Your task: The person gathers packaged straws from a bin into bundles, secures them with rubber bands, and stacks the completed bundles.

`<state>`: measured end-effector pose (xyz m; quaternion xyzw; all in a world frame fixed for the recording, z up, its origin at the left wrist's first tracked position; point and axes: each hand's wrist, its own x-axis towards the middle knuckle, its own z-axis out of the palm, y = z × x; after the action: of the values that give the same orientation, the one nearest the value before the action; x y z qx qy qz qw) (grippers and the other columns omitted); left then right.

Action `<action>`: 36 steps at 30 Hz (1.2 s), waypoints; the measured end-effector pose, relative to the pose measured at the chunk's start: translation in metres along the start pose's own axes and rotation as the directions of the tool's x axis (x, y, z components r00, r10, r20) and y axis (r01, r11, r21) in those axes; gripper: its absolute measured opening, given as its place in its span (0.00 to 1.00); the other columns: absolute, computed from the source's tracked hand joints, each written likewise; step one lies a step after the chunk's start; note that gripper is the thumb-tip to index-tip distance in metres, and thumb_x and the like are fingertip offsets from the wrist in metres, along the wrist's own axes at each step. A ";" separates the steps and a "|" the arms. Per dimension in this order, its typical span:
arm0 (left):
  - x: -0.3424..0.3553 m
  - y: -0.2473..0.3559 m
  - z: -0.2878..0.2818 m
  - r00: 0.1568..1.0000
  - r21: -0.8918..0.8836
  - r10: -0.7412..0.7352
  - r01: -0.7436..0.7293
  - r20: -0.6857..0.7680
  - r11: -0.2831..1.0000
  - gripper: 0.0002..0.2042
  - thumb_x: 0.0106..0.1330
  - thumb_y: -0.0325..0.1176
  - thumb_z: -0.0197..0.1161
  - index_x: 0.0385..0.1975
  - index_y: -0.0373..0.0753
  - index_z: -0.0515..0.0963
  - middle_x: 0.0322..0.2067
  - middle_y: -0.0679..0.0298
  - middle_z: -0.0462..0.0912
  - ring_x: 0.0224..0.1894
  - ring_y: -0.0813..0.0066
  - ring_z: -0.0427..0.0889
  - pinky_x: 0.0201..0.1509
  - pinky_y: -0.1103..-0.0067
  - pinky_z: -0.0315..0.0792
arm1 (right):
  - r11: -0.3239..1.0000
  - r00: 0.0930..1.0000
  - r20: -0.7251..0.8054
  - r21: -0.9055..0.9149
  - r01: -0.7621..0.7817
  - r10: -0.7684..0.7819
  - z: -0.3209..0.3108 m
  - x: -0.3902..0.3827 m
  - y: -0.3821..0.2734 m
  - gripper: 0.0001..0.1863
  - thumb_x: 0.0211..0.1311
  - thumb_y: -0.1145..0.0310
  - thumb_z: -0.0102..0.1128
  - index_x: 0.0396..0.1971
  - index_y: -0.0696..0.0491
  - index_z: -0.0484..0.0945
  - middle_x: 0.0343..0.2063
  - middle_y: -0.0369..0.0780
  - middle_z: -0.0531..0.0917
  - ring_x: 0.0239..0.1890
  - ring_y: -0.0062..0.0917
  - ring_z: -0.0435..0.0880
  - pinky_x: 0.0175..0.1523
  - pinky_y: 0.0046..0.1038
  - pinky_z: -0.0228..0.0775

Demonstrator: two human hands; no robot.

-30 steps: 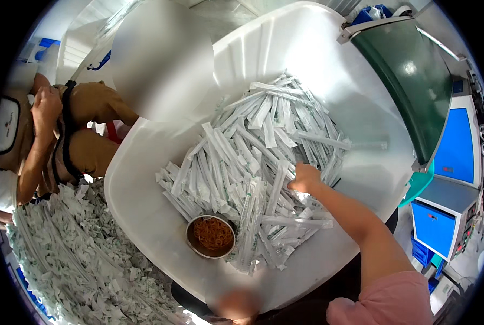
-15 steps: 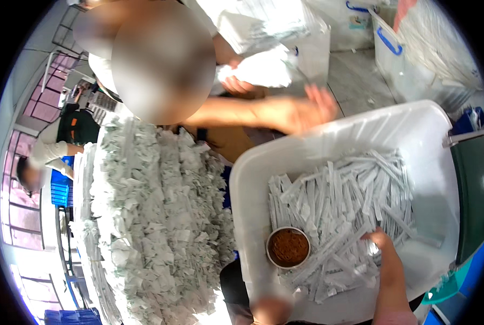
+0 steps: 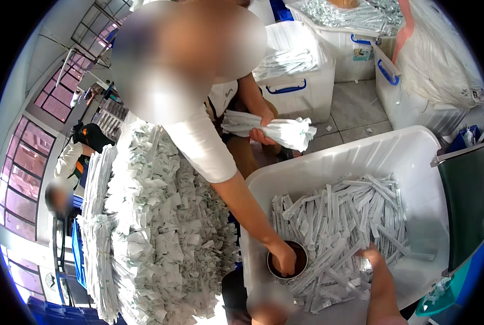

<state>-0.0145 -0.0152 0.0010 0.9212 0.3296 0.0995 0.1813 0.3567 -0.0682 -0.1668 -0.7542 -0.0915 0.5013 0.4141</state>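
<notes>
In the head view, my right hand (image 3: 368, 254) reaches into a large white plastic tub (image 3: 339, 153). Its fingers are curled among slim white paper-wrapped strips (image 3: 328, 216), closed on some of them; part of the grip is hidden. At the tub's near left edge, my left hand (image 3: 270, 317) is mostly covered by a blur, so its fingers do not show. A round metal bowl (image 3: 305, 269) sits on the strips inside the tub. Another person's hand (image 3: 285, 261) dips into this bowl, hiding most of its contents. Their other hand (image 3: 262, 130) holds a bundle of strips (image 3: 290, 133).
Stacked bundles of white strips (image 3: 155, 227) rise high left of the tub. White bins with blue handles (image 3: 301, 100) stand behind, one beside a big white sack (image 3: 442, 59). A dark green panel (image 3: 464, 206) and a teal basin (image 3: 431, 303) flank the tub's right. Another person (image 3: 85, 135) is farther left.
The other person's arm has swung from over the tub's far rim down into the bowl, which showed a tangle of thin brown bands before. My right hand stays among the strips.
</notes>
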 end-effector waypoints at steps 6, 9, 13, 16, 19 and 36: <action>-0.013 -0.005 0.019 0.957 -0.563 -0.282 0.198 -0.065 0.802 0.08 0.44 0.33 0.60 0.24 0.40 0.75 0.23 0.62 0.75 0.28 0.64 0.73 0.35 0.68 0.66 | 0.729 0.986 -0.158 -0.670 -0.144 0.050 -0.053 -0.001 -0.012 0.41 0.20 0.60 0.68 0.42 0.64 0.69 0.39 0.51 0.76 0.44 0.40 0.74 0.49 0.28 0.66; -0.011 0.002 0.002 0.999 0.087 -0.002 -0.001 0.034 0.996 0.09 0.43 0.34 0.60 0.25 0.39 0.75 0.24 0.60 0.76 0.32 0.62 0.73 0.39 0.67 0.66 | 0.595 0.976 -0.127 -0.776 -0.209 0.176 -0.057 -0.024 -0.054 0.36 0.21 0.62 0.68 0.40 0.62 0.71 0.37 0.50 0.76 0.43 0.37 0.75 0.47 0.29 0.68; -0.005 0.009 -0.002 0.979 0.083 -0.053 0.038 0.196 0.996 0.12 0.43 0.32 0.60 0.28 0.35 0.75 0.25 0.56 0.77 0.33 0.60 0.75 0.41 0.66 0.68 | 0.142 0.974 -0.225 -0.964 -0.224 0.009 -0.058 -0.089 -0.077 0.25 0.24 0.63 0.67 0.32 0.54 0.76 0.34 0.42 0.79 0.40 0.28 0.78 0.43 0.25 0.70; -0.025 -0.017 0.038 0.923 0.211 -0.013 -0.074 0.384 0.975 0.10 0.49 0.36 0.56 0.28 0.38 0.73 0.24 0.59 0.74 0.24 0.65 0.72 0.27 0.69 0.65 | 0.033 0.989 -0.098 -0.995 -0.094 -0.111 -0.071 -0.120 -0.089 0.22 0.24 0.63 0.66 0.29 0.53 0.78 0.33 0.40 0.80 0.39 0.28 0.79 0.42 0.25 0.70; 0.012 0.026 0.019 0.975 -0.372 0.154 -0.084 0.162 0.924 0.12 0.49 0.31 0.61 0.34 0.37 0.73 0.23 0.58 0.76 0.27 0.62 0.76 0.30 0.72 0.69 | 0.246 0.986 -0.168 -0.955 -0.164 0.006 -0.099 -0.177 -0.115 0.27 0.22 0.60 0.68 0.31 0.55 0.78 0.33 0.43 0.79 0.38 0.31 0.78 0.42 0.27 0.69; 0.062 0.083 -0.020 0.817 -0.464 0.379 0.563 0.433 -0.684 0.28 0.50 0.37 0.61 0.50 0.30 0.61 0.45 0.53 0.71 0.47 0.62 0.70 0.53 0.68 0.65 | 0.916 0.880 0.262 0.192 0.353 -0.395 0.105 -0.345 -0.039 0.30 0.41 0.67 0.63 0.46 0.62 0.65 0.39 0.43 0.74 0.42 0.24 0.72 0.48 0.26 0.63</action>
<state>0.0745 -0.0293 0.0570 0.0882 0.1028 0.0603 0.9889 0.1141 -0.1779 0.0801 -0.6080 -0.2614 0.5239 0.5362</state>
